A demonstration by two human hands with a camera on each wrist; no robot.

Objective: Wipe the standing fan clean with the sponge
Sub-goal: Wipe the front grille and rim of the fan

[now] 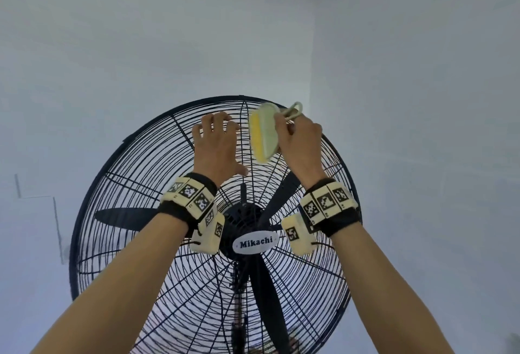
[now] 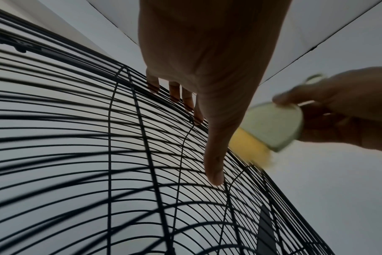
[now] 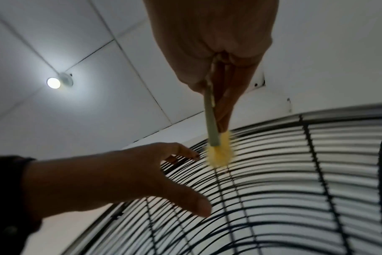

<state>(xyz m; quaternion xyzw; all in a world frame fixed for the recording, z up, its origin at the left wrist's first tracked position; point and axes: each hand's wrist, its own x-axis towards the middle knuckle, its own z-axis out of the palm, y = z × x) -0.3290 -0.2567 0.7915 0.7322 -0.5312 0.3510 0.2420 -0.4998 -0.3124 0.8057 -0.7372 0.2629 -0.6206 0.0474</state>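
Note:
A large black standing fan with a wire grille and a "Mikachi" badge fills the lower half of the head view. My left hand lies spread on the upper grille, its fingertips touching the wires near the rim. Just to its right, my right hand grips the handle of the sponge, a pale green holder with a yellow pad. The yellow pad presses against the wires near the top. The sponge is blurred in both wrist views.
Black blades and the motor hub sit behind the grille, with the pole below. White walls meet in a corner behind the fan. A ceiling light shines overhead.

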